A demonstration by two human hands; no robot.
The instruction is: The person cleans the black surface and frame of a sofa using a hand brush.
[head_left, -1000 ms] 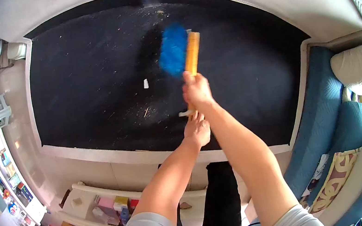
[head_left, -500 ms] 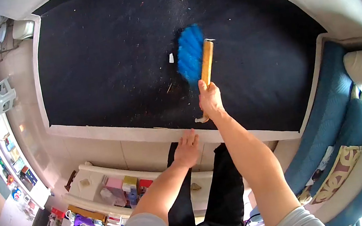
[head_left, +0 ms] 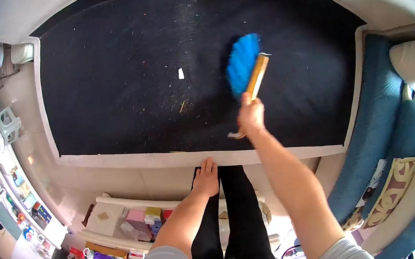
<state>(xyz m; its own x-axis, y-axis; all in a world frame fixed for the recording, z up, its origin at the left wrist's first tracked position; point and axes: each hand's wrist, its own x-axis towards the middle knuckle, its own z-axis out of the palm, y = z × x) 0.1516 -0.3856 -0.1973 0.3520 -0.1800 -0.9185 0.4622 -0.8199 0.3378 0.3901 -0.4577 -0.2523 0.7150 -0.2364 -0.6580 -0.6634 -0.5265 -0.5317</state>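
My right hand (head_left: 251, 116) is wrapped round the wooden handle of a brush (head_left: 245, 65) with blue bristles, over the right half of a black surface (head_left: 103, 80) with a pale border. A white strap end hangs by that hand. My left hand (head_left: 205, 178) is empty, fingers apart, over my leg near the border. A small white scrap (head_left: 181, 73) and a thin tan sliver (head_left: 182, 106) lie on the black surface, left of the brush. Light specks are scattered around them and toward the far edge.
On the right stands a blue sofa (head_left: 372, 121) with cushions. A low table with boxes (head_left: 136, 217) is below left. White stool (head_left: 7, 125) and cluttered shelves stand at the left. A pale wall curves along the far side.
My left hand has come off the brush handle and moved back to the near border. The brush, in my right hand, has moved to the right, away from the white scrap.
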